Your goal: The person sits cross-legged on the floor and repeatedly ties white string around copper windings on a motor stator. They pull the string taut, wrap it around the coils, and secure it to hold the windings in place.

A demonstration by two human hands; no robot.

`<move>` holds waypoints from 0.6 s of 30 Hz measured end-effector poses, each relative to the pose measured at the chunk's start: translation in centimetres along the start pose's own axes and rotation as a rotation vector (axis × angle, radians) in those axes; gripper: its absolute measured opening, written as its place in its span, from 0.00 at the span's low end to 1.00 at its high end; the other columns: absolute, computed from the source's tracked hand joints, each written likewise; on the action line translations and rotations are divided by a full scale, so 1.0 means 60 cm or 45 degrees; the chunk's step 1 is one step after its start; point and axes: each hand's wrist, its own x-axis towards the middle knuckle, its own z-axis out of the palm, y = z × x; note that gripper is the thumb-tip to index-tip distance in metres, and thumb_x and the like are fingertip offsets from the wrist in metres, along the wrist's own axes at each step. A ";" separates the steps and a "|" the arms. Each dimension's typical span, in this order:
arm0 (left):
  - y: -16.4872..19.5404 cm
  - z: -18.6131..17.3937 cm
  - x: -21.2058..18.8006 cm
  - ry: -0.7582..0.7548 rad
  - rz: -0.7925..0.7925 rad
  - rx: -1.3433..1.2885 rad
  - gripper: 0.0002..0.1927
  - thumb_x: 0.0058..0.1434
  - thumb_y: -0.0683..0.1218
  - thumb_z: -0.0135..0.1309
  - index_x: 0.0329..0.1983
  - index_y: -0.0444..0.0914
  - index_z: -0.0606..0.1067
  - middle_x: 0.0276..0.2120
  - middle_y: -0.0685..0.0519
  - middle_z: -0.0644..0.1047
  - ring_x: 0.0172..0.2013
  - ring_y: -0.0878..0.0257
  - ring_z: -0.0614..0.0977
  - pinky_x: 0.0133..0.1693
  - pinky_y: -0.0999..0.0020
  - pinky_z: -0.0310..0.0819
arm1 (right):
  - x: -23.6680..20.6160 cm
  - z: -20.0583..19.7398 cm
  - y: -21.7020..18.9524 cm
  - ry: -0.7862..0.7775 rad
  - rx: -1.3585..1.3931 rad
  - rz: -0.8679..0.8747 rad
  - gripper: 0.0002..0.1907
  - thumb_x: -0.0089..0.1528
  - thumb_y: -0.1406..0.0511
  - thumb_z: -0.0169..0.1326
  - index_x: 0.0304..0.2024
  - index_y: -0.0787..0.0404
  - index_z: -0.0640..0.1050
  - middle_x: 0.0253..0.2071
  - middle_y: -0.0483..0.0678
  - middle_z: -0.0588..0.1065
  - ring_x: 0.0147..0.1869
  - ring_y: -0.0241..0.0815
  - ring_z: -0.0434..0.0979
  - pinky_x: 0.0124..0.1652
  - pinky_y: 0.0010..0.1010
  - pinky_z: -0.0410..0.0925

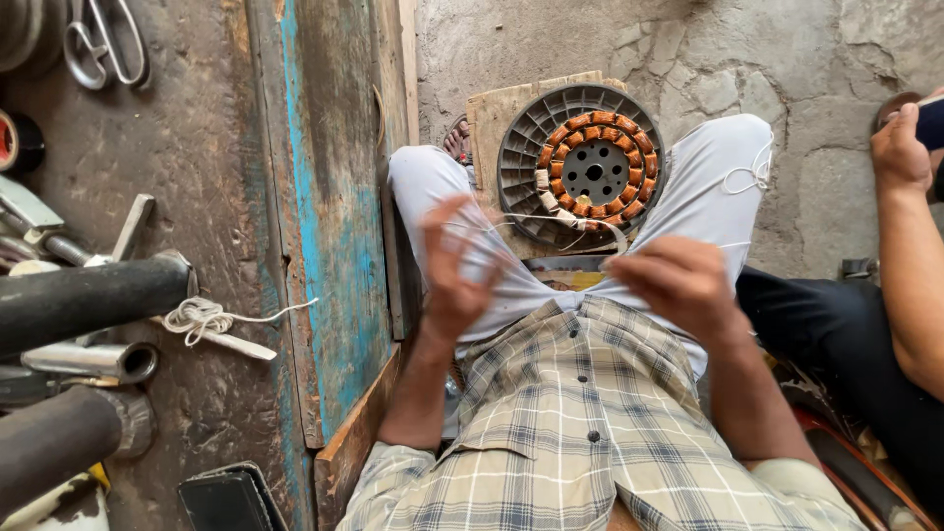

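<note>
black rubbery tubes, two of them (pixel 84 295), lie at the far left on a dark, greasy floor (pixel 187 147), with one metal pipe (pixel 93 362) between them and one bundle of white string (pixel 202 317) just beside. next comes one worn wooden plank (pixel 334 197), its blue paint flaking. the left hand (pixel 454 270) is blurred, fingers spread, and whether its grip is pinching the thin white thread (pixel 521 218) i cannot tell. ahead, between two knees in pale trousers, one round grey ribbed motor stator (pixel 582 165) with a ring of copper coils rests on a wooden board (pixel 492 118) over cracked concrete. the right hand (pixel 678 283) curls loosely closed near the thread. another person's arm (pixel 910 226) shows far right.
</note>
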 end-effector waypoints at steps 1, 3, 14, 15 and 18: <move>0.023 0.013 -0.007 -0.210 0.136 -0.216 0.33 0.60 0.60 0.64 0.64 0.40 0.72 0.65 0.46 0.70 0.70 0.51 0.66 0.75 0.49 0.56 | 0.008 0.013 -0.011 -0.039 0.015 -0.080 0.08 0.55 0.66 0.69 0.34 0.62 0.83 0.26 0.46 0.75 0.27 0.41 0.75 0.25 0.34 0.67; 0.044 0.037 -0.016 -0.492 0.330 -0.338 0.37 0.54 0.60 0.66 0.60 0.32 0.74 0.55 0.44 0.78 0.61 0.49 0.75 0.71 0.45 0.54 | 0.023 0.028 -0.026 -0.080 0.061 -0.210 0.10 0.54 0.65 0.69 0.35 0.62 0.83 0.27 0.45 0.76 0.26 0.39 0.75 0.24 0.33 0.66; -0.063 -0.040 -0.007 0.585 -0.355 0.041 0.13 0.72 0.47 0.55 0.49 0.30 0.74 0.47 0.42 0.75 0.53 0.53 0.75 0.57 0.48 0.72 | 0.000 -0.052 0.024 0.195 -0.116 0.305 0.06 0.67 0.69 0.67 0.43 0.64 0.82 0.34 0.49 0.78 0.30 0.33 0.78 0.28 0.24 0.70; -0.055 -0.039 0.000 0.532 -0.208 0.265 0.21 0.70 0.49 0.57 0.57 0.27 0.73 0.56 0.38 0.71 0.61 0.50 0.71 0.63 0.46 0.67 | 0.000 -0.044 0.022 0.224 -0.112 0.305 0.06 0.67 0.69 0.67 0.43 0.63 0.82 0.34 0.48 0.78 0.30 0.32 0.77 0.28 0.24 0.70; -0.005 0.014 0.008 0.040 0.147 -0.069 0.24 0.62 0.57 0.62 0.55 0.39 0.74 0.63 0.45 0.70 0.68 0.51 0.68 0.71 0.47 0.61 | 0.014 0.002 0.004 -0.049 -0.018 -0.080 0.09 0.57 0.67 0.68 0.38 0.61 0.84 0.27 0.46 0.77 0.26 0.36 0.76 0.24 0.29 0.67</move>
